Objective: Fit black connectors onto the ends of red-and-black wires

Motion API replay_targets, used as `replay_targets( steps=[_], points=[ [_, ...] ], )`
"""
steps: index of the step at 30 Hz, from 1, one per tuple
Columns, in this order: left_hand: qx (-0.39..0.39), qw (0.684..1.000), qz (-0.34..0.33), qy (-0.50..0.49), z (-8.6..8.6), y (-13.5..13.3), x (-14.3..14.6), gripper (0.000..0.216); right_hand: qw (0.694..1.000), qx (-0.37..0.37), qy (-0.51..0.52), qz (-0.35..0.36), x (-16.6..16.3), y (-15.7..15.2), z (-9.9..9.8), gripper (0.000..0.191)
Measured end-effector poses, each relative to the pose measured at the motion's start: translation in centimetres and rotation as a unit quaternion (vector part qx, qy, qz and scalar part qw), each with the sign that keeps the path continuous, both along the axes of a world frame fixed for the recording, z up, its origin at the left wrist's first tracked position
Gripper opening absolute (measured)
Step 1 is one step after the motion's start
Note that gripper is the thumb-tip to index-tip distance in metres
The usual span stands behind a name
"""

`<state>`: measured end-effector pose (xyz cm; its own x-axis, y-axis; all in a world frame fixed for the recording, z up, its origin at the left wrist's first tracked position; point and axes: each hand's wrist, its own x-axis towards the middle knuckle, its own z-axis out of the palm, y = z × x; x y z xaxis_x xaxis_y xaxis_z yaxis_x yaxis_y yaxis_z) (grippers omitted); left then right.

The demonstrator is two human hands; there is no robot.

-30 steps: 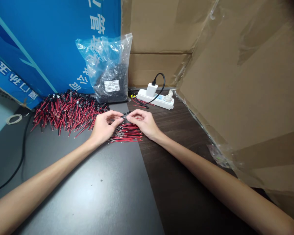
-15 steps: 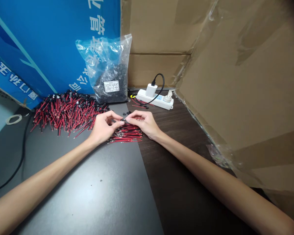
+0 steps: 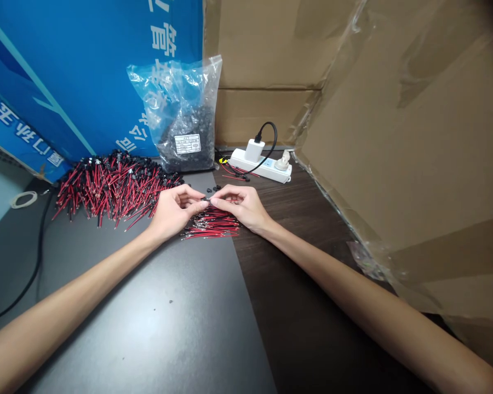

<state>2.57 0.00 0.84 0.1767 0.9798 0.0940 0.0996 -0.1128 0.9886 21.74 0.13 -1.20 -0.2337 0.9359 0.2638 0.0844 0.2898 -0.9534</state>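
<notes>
My left hand [image 3: 175, 210] pinches a small black connector housing [image 3: 204, 199] between thumb and forefinger. Facing it, my right hand [image 3: 244, 209] is closed in a pinch on a thin red wire [image 3: 232, 200], whose end meets the housing. Whether the wire sits inside the housing is too small to tell. Just below both hands lies a row of red and black wires [image 3: 213, 224] with metal terminals at their left ends. A few loose black housings [image 3: 214, 189] lie just beyond my fingertips.
A large heap of red and black wires with black connectors [image 3: 110, 189] lies at left. Behind it stands a clear bag of black parts [image 3: 189, 139]. A white power strip [image 3: 236, 160] with a charger [image 3: 254, 150] sits at the back. Cardboard [image 3: 394, 137] walls the right side.
My fingertips have shifted very slightly, and the black housing shows a little more between them. Everything else stays in place apart from a tiny shift of the view.
</notes>
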Motion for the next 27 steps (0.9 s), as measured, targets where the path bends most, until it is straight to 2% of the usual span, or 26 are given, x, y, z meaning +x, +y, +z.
replay_targets(
  steps=[13,27],
  points=[
    [0.034,0.999,-0.001,0.034,-0.05,0.09,-0.11,0.039,1.0,0.005,-0.004,0.002,-0.16,-0.07,0.09,0.023],
    [0.052,0.998,0.011,0.045,-0.5,0.24,-0.28,0.03,0.999,-0.039,0.026,-0.01,-0.36,0.12,-0.2,0.021]
  ],
)
